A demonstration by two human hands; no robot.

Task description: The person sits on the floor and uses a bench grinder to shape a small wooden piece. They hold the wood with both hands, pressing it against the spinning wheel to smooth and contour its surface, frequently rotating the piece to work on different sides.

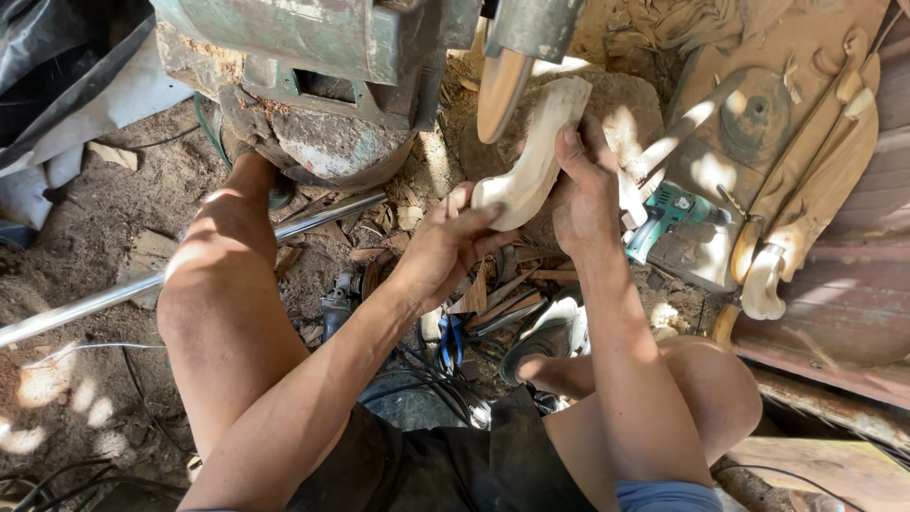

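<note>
While the person sits low on the dirt floor, both hands are wrapped around a pale curved wooden piece (533, 156), holding it up right beside the sanding disc (500, 90) of a grimy green machine (313, 57). The left hand (445, 248) grips the lower end, the right hand (586, 185) clamps the upper part, thumb on top. A teal power drill (668, 216) lies just right of the hands, and more carved wooden pieces (801, 209) lean nearby. A metal rod (171, 275) crosses by the left knee.
</note>
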